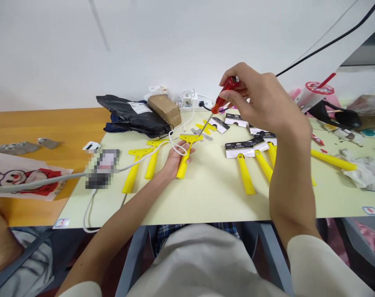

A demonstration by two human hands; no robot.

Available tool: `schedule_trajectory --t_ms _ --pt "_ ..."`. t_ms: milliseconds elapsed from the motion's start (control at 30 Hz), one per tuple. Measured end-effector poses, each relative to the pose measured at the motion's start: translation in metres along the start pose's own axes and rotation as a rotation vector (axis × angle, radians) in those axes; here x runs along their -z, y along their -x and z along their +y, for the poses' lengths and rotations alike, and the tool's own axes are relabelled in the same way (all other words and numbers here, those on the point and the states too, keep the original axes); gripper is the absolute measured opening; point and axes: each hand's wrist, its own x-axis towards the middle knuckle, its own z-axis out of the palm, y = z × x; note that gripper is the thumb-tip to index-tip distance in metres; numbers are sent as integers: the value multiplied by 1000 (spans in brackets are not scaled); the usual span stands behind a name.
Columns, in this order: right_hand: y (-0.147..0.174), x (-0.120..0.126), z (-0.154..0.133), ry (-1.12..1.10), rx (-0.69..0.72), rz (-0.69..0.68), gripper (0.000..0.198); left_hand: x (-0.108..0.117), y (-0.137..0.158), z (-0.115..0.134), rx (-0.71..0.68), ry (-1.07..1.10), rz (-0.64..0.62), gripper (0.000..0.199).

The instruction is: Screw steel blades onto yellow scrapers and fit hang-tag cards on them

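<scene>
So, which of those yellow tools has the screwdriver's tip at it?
The yellow tool in the left hand; the red screwdriver points down at its wide end. The other yellow tools lie on the table.

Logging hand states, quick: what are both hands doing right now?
Left hand: closed around a yellow scraper.
Right hand: closed on the red handle of a screwdriver, tip down at the scraper's head.
</scene>
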Motion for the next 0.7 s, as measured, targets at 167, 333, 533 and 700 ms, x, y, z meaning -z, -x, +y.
schedule_trajectory --t_ms 167,333,533,700 --pt "1 -2 -8 -6 8 -4 45 1 -1 -1 0 0 19 51" --pt "0 -4 -8 34 18 -16 33 4 -3 -3 -12 -14 9 48" --pt "-2 -4 0 82 110 5 33 4 -2 -2 -22 -51 -34 44" --pt "-4 -6 -2 140 118 33 28 5 -2 -2 -37 -42 -54 45"
